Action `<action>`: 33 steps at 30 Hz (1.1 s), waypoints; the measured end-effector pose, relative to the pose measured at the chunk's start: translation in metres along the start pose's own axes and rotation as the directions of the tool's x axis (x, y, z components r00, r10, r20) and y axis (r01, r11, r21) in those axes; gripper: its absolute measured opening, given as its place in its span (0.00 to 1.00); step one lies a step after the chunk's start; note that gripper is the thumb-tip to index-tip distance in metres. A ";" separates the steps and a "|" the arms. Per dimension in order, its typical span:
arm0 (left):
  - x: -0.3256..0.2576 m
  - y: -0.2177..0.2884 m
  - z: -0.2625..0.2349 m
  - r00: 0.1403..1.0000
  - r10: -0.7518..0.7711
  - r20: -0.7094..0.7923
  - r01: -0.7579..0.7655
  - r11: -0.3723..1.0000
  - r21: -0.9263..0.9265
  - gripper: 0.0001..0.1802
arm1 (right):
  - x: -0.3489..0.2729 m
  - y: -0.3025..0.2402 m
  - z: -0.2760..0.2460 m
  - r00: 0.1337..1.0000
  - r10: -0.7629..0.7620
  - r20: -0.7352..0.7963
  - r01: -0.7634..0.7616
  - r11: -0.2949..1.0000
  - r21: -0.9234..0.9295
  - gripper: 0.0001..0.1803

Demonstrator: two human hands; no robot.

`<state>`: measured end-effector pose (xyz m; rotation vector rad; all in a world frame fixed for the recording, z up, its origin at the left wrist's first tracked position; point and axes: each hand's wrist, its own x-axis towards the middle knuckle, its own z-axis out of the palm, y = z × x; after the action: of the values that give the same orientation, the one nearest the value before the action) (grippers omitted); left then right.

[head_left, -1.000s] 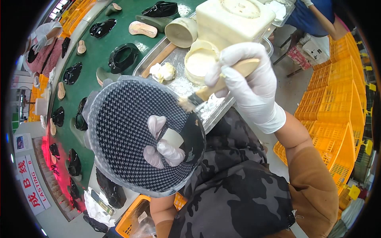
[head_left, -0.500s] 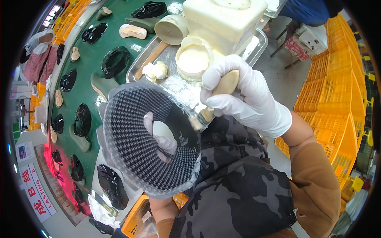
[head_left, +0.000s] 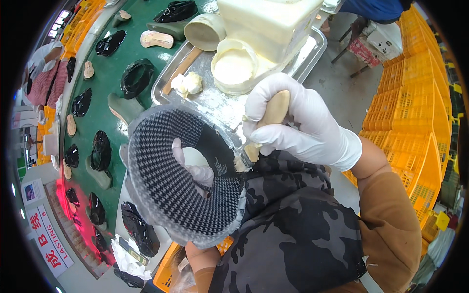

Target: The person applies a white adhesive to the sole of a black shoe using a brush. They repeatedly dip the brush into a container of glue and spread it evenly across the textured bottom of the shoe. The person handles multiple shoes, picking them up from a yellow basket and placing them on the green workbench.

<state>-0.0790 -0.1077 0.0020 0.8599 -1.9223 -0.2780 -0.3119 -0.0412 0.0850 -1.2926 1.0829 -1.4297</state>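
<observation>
My left hand in a white glove grips a shoe upper, thumb and fingers showing through its opening. The upper's black-and-grey houndstooth lining faces up, with a pale rough edge around it. In my gloved right hand is a glue brush with a wooden handle, pointing down. Its pale, glue-coated bristles meet the upper's right edge. Beyond the hands, a round tub of creamy white glue stands on a metal tray, beside a lump of whitish glue.
A large cream container and an empty-looking round pot are at the tray. Black uppers, lasts and insoles line the green conveyor. Orange crates stack at right. A co-worker is at far left.
The brush has slid slightly toward me along the upper's right edge, its handle now more upright. My left hand still holds the upper, which has barely shifted.
</observation>
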 end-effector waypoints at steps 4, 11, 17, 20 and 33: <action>-0.002 0.000 -0.001 1.000 0.006 0.005 -0.006 1.000 0.000 0.25 | -0.003 -0.018 0.004 0.986 0.075 -0.147 -0.012 0.922 0.387 0.17; -0.004 0.002 0.001 1.000 0.024 -0.002 -0.024 1.000 -0.009 0.25 | -0.013 -0.003 -0.001 0.995 0.098 0.006 -0.096 0.963 0.253 0.14; 0.002 -0.001 0.003 0.998 0.053 -0.040 -0.054 0.998 -0.032 0.26 | 0.002 0.030 -0.003 0.949 -0.313 -0.037 0.299 0.931 -0.209 0.13; 0.006 -0.006 0.008 0.993 0.071 -0.093 -0.077 0.995 -0.069 0.26 | 0.012 0.039 0.004 0.870 -0.467 -0.158 0.428 0.874 -0.230 0.12; 0.019 0.011 0.027 0.856 -0.517 0.002 0.364 0.600 -0.712 0.28 | 0.019 0.070 -0.021 0.836 -0.260 -0.483 0.359 0.925 0.123 0.09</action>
<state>-0.1122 -0.1167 0.0070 0.7846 -1.2018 -1.1046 -0.3296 -0.0737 0.0193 -1.0310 1.0081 -2.1187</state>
